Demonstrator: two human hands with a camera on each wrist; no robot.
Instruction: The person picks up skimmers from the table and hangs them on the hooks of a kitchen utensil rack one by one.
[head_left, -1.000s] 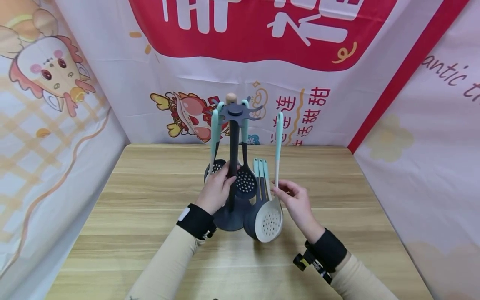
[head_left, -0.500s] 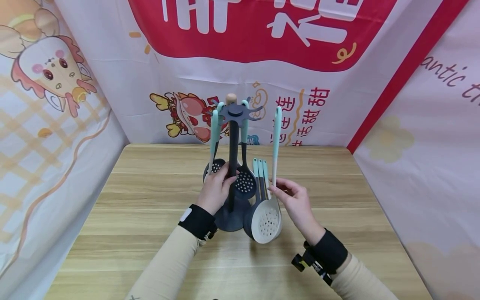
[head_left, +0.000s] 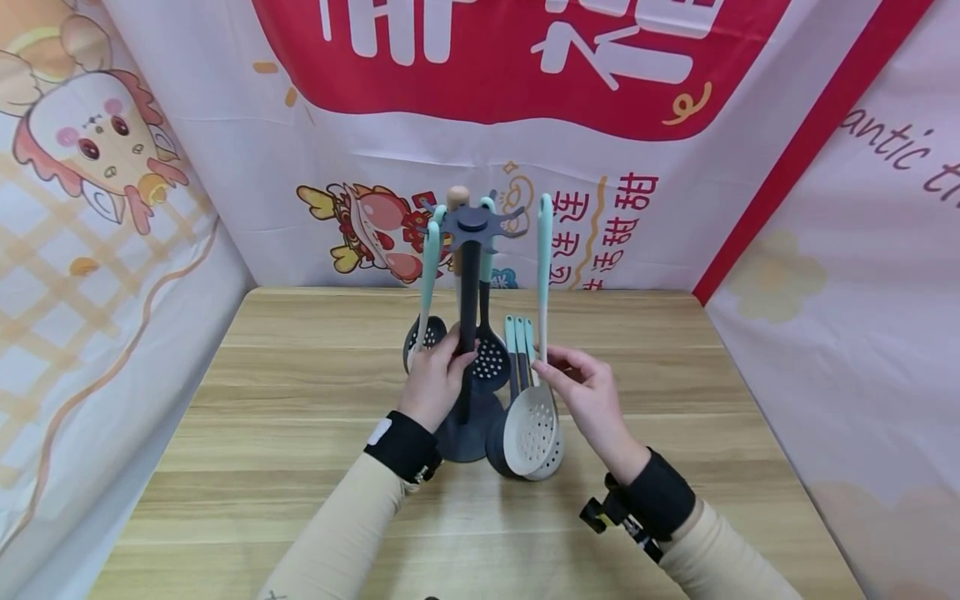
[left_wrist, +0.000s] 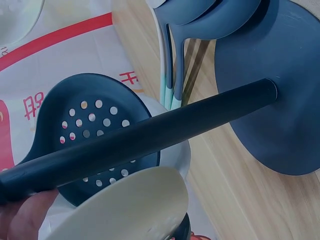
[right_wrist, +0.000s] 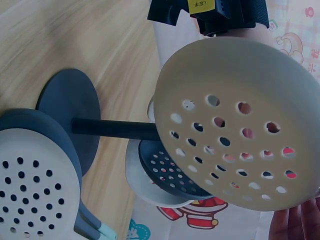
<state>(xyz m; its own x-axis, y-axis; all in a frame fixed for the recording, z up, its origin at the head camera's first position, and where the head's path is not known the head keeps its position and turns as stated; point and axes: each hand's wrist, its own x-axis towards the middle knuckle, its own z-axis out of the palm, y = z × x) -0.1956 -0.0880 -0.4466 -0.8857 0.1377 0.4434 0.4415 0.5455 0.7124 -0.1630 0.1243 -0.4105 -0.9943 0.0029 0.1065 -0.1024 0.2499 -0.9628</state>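
Left hand (head_left: pixel 433 383) wrapped round the post of the black utensil stand (head_left: pixel 468 283). Base sits on the bench (head_left: pixel 285 400), roughly midway between its left and right edges. Right hand (head_left: pixel 581 392) pinches the pale slotted skimmer (head_left: pixel 529 427) by its shaft, just above the bowl. Skimmer is off the bench, near upright, bowl down, right of the post; mint handle end stands beside the hook crown (head_left: pixel 472 220), not touching it.

A dark slotted skimmer (head_left: pixel 491 362) hangs behind the post. Three mint-handled utensils (head_left: pixel 519 342) lie on the bench right of the base, handles toward the back edge. Right wrist view shows a gap between them and the raised bowl.

Step in hand, as I judge it: bringing the handle end to a bare right-side prong. Best to keep the post braced, swing the bowl wide of its neighbours, lift the tip over the prong, then lower gently. The low pinch probably lets the handle sway; a higher grip should steer better.
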